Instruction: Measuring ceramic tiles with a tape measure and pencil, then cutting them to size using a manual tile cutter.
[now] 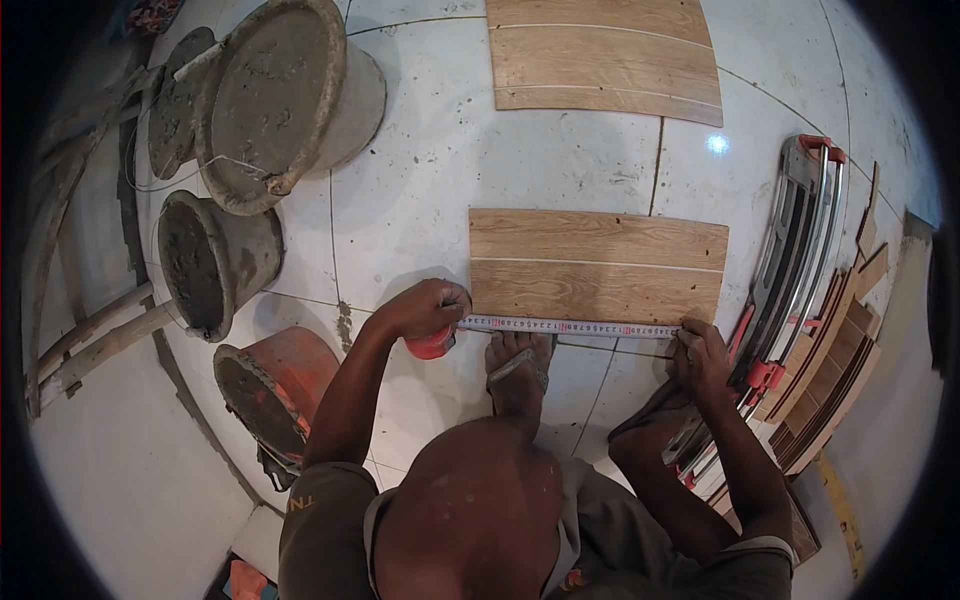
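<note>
A wood-look tile (597,280) with a pale line along it lies on the floor in front of me. Along its near edge stretches the pale blade of a tape measure (575,327). My left hand (437,303) is closed around the tape's red case at the tile's near left corner; part of the case shows below the fingers. At the near right corner, my right hand (700,355) pinches the other end of the blade against the tile. The fingers hide the very tip of the blade.
Another wood-look tile (605,60) lies farther off. A tile cutter (790,270) with chrome rails stands on the right, beside stacked tiles (825,385). Left are a large bucket (350,100) of grey mortar, a smaller bucket (262,245) and an orange bucket (310,370). My foot (517,375) is near the tape.
</note>
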Tool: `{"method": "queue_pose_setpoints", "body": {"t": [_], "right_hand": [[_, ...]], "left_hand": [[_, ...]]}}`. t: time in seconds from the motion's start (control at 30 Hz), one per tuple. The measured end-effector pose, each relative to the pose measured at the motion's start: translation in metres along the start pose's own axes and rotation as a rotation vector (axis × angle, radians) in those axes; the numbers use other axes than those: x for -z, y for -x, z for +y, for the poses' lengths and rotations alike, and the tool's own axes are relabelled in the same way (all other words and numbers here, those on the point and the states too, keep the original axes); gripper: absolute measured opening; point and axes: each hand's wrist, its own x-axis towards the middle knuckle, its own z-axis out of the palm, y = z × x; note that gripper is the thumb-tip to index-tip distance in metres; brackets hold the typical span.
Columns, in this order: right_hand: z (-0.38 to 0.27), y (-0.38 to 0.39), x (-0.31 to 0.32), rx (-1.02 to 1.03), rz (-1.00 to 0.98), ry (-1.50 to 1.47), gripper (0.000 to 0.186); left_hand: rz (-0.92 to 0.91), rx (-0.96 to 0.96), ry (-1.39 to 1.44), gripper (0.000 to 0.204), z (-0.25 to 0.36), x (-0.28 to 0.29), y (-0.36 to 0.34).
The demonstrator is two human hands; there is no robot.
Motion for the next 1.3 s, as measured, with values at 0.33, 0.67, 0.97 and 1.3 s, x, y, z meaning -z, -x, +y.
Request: {"method": "queue_pose_setpoints", "body": {"t": [0.33,0.67,0.97,1.3], "right_hand": [[-0.004,-0.012,0.012,-0.01,-0.002,0.02,0.034],[0.014,-0.008,0.015,0.087,0.029,-0.155,0.028],[0.014,-0.017,0.023,0.095,-0.04,-0.181,0.028],[0.021,-0.021,0.025,0.142,-0.059,-0.141,0.032]], "left_hand": [[0.046,0.001,-0.141,0.016,0.001,-0.004,-0.002],[0.006,0.041,-0.092,0.011,0.005,0.0,-0.005],[-0.012,0.115,0.023,0.011,0.016,0.0,-0.004],[-0.011,0.159,0.069,0.011,0.008,-0.004,-0.005]]}}
